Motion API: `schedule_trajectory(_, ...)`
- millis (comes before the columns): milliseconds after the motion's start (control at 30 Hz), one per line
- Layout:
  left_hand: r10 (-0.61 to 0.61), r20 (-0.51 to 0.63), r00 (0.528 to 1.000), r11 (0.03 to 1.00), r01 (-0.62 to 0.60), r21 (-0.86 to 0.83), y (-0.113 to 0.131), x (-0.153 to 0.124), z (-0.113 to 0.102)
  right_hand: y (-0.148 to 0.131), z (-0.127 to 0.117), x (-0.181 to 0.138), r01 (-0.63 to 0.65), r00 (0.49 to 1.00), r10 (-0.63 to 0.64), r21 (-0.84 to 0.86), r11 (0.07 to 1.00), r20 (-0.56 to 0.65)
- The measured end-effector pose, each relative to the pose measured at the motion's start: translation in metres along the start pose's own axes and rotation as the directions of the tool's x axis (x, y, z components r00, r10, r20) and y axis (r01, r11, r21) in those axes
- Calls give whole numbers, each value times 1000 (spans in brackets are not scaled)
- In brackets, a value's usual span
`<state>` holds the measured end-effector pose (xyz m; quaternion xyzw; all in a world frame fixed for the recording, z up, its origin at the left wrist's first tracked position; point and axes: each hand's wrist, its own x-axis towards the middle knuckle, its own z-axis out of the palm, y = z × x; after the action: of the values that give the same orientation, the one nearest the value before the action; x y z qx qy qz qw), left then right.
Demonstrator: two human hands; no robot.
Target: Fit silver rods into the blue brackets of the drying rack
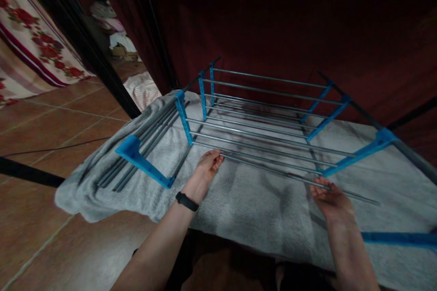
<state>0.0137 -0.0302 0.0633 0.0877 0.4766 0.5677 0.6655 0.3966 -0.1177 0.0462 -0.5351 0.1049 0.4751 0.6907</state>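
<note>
Both hands hold one long grey metal rod (262, 166). My left hand (209, 163) pinches it toward its left end, beside a blue plastic bracket (184, 120) of the rack. Further right, my right hand (329, 198) has its fingers round the same rod, palm up, and the rod's free right end sticks out past it. Several similar grey rods (269, 135) span the rack between its left and right blue brackets. The right bracket (358, 152) stands just above my right hand. Whether the rod's left tip sits in the bracket, I cannot tell.
A grey blanket (246, 218) lies under the rack. Several loose rods (136, 157) rest on it at the left, near another blue bracket (146, 163). One more blue bracket (399, 239) lies at the lower right. Behind stands a dark red panel (290, 22); tiled floor (37, 145) shows left.
</note>
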Motion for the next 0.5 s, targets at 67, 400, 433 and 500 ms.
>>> schedule_trajectory(67,-34,-25,999,998,32,-58,2,0,2,4,2,-2,4,1000,-4,0,1000,18)
schedule_trajectory(400,-88,-27,996,993,85,-84,2,0,1,19,6,-2,3,993,-3,0,1000,118)
schedule_trajectory(433,-85,-20,996,994,83,-71,1,0,1,21,6,-2,3,992,-3,2,1000,127)
schedule_trajectory(500,-80,-18,997,996,79,-45,-1,0,1,23,8,-5,-1,991,1,-1,1000,135)
